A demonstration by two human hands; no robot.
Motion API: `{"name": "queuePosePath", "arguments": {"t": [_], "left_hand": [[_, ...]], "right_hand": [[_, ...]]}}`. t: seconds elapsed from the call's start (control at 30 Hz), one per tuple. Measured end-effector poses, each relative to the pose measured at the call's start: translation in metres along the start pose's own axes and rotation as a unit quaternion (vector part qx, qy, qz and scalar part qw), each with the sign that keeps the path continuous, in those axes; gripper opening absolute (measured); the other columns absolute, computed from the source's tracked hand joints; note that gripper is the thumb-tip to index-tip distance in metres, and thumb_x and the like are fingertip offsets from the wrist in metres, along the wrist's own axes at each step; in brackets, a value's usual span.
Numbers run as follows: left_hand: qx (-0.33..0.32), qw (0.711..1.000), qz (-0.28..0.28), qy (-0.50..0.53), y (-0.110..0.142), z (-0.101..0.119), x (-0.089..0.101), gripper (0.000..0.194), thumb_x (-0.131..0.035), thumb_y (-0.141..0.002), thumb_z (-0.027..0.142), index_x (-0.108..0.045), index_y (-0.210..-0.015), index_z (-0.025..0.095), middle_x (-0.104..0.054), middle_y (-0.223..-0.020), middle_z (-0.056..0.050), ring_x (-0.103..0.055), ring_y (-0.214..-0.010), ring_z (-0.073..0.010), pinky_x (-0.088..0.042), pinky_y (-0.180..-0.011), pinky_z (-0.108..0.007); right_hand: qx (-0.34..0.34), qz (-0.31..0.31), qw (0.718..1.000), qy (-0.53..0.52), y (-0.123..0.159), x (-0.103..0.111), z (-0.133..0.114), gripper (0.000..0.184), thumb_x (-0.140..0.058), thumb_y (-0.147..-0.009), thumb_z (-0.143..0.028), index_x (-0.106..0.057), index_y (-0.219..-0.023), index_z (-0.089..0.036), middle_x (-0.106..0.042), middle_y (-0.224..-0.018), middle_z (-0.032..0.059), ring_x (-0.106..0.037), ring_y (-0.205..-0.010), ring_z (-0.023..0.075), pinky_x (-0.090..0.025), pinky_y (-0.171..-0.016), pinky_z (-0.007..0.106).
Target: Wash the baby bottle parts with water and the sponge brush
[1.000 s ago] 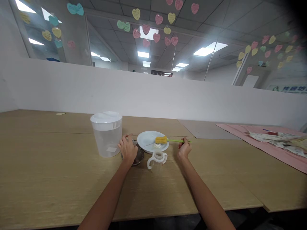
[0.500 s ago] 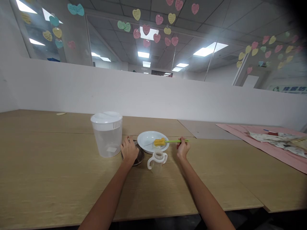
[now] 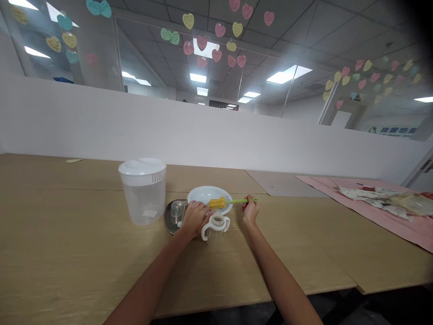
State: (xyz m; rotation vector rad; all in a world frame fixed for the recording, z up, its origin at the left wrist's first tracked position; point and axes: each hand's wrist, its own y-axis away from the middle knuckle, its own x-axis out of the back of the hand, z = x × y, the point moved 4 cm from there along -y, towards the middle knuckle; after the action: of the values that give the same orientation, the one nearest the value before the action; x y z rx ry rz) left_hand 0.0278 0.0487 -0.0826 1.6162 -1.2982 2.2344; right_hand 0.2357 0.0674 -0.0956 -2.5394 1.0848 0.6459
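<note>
My right hand (image 3: 251, 210) is closed around the green handle of a bottle brush (image 3: 217, 203). Its yellow sponge head rests over a white bowl (image 3: 194, 194). Fingers stretched forward, my left hand (image 3: 195, 219) is between a round metal tray (image 3: 168, 224) and a clear baby bottle (image 3: 214, 235) with a white two-handled collar. Nothing shows in that hand, and whether it touches the bottle or bowl is unclear. The bottle stands upright and uncapped in front of the bowl. A clear cap (image 3: 176, 209) lies on the tray beside small parts, partly covered by my hand.
Left of the tray stands a translucent bucket (image 3: 143, 198) with a white lid. A pink cloth (image 3: 324, 192) with crumpled bags (image 3: 406, 203) covers the right side of the wooden table (image 3: 84, 253). Behind runs a white wall (image 3: 216, 140) below glass.
My left hand has moved right, from over the tray toward the bottle and bowl, uncovering the clear cap. My right hand still grips the brush. The view has shifted slightly.
</note>
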Motion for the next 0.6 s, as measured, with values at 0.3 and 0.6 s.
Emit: {"name": "queuePosePath", "arguments": {"t": [0.3, 0.6], "left_hand": [[0.017, 0.999, -0.019, 0.041, -0.004, -0.003, -0.004, 0.03, -0.036, -0.086, 0.029, -0.066, -0.083, 0.026, -0.067, -0.089, 0.0, -0.05, -0.102, -0.024, -0.021, -0.098, -0.05], [0.045, 0.998, 0.032, 0.034, -0.003, -0.002, 0.006, 0.029, -0.039, -0.085, 0.033, -0.064, -0.095, 0.022, -0.067, -0.09, -0.005, -0.055, -0.091, -0.0212, -0.034, -0.088, -0.041]], "right_hand": [[-0.01, -0.002, 1.0, -0.021, -0.003, 0.0, 0.004, 0.02, -0.054, -0.07, -0.031, -0.043, -0.06, -0.018, -0.034, -0.038, -0.0102, -0.028, -0.031, 0.0037, -0.021, -0.03, 0.016], [-0.001, 0.035, 0.999, -0.039, -0.005, 0.005, -0.001, 0.02, -0.051, -0.072, -0.032, -0.042, -0.06, -0.019, -0.031, -0.036, -0.0108, -0.029, -0.031, 0.0043, -0.023, -0.031, 0.016]]}}
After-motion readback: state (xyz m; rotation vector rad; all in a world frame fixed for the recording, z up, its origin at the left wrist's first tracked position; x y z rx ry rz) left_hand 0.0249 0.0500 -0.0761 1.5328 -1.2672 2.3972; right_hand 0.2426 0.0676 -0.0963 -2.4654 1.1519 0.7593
